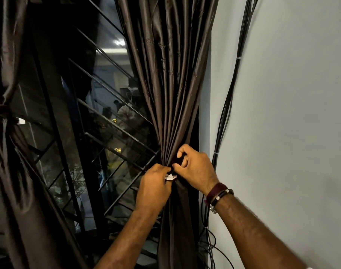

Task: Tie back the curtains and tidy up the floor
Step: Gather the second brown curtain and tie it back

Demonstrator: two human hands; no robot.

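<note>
While the right curtain (171,94) hangs gathered, both hands' fingers (182,152) pinch closed on its dark tieback (180,161).

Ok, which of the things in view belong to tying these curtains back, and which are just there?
Part of the job:
- right curtain, bunched
- dark tie-back around the bunch
- left hand and right hand, both gripping at the tie
- left curtain, already cinched

Just there:
- black cables running down the wall
- window grille
- wrist bands

2 hands (177,171) pinching the gathered brown curtain (171,84) (window beside).
</note>
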